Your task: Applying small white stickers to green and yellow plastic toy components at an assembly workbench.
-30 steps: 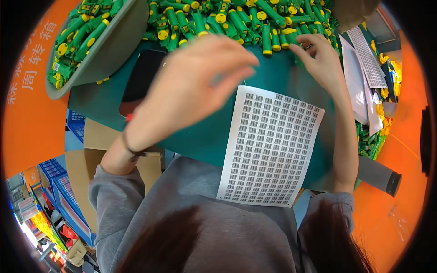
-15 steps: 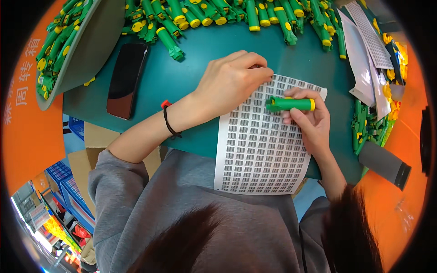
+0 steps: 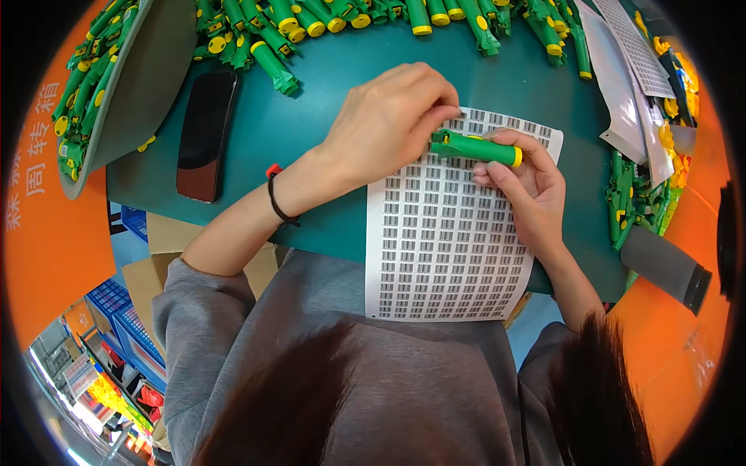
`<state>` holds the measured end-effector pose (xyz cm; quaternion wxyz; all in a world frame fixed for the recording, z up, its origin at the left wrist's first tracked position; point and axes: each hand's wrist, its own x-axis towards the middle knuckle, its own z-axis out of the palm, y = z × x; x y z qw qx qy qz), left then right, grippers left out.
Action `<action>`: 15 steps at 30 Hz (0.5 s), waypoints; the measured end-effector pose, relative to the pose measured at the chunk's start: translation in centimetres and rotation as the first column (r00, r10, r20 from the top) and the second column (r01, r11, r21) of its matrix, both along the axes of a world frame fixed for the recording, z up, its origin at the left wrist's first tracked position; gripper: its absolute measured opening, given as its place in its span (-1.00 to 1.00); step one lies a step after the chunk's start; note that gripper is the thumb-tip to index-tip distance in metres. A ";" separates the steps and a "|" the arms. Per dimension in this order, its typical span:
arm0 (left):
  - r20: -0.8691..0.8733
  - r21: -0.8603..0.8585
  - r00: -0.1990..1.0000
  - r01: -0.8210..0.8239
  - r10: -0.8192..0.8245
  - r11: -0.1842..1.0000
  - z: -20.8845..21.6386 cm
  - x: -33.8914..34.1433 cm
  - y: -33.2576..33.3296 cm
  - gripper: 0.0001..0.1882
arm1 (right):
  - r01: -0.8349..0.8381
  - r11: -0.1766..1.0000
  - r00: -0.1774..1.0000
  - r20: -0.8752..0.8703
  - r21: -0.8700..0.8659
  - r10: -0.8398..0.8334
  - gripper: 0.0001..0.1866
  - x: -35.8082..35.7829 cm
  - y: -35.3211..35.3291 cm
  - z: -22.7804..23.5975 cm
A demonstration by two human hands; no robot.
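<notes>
A green plastic tube (image 3: 486, 149) with a yellow end cap lies sideways between the thumb and fingers of my right hand (image 3: 532, 182). Beneath it spreads a white sheet of small barcode labels (image 3: 451, 248), which hangs over the near table edge against my lap. My left hand (image 3: 388, 120) is closed in a pinch above the sheet's far left part, close to the tube's left end. Whatever sits between its fingertips, if anything, is too small to make out.
Many similar green tubes (image 3: 420, 17) lie heaped along the table's far side. A black phone (image 3: 206, 136) rests at left, beside a tilted grey bin (image 3: 148, 93) of green parts. On the right are more label sheets (image 3: 622, 93) and a grey cylinder (image 3: 664, 264).
My right hand has brought the green tube left and slightly away from me, closer to my left hand's fingertips. My left hand stays pinched.
</notes>
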<state>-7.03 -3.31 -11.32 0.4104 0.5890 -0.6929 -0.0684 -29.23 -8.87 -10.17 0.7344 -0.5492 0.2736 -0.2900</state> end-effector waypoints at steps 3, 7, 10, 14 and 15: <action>-0.197 0.177 0.980 0.021 0.014 0.984 2.6 0.7 0.5 -0.89 | -0.039 0.999 0.999 -0.027 0.029 0.040 -0.65 -0.4 -0.2 -0.4; -0.425 0.376 0.904 0.213 -0.036 0.902 5.8 -0.1 1.5 -0.88 | -0.021 0.998 1.000 -0.018 -0.057 0.020 -0.64 -0.2 0.0 -0.5; -0.426 0.347 0.899 0.269 -0.105 0.899 6.1 -1.3 1.8 -0.89 | -0.030 0.996 0.999 -0.017 -0.079 0.028 -0.62 -0.4 0.1 -0.4; -0.355 0.362 0.930 0.234 -0.098 0.902 6.0 -1.6 1.7 -0.88 | -0.052 0.996 0.996 -0.075 -0.066 0.047 -0.59 -0.4 -0.1 0.0; -0.325 0.367 0.941 0.212 -0.088 0.906 6.0 -1.6 1.7 -0.87 | -0.051 0.997 0.996 -0.076 -0.064 0.046 -0.59 -0.5 0.0 -0.1</action>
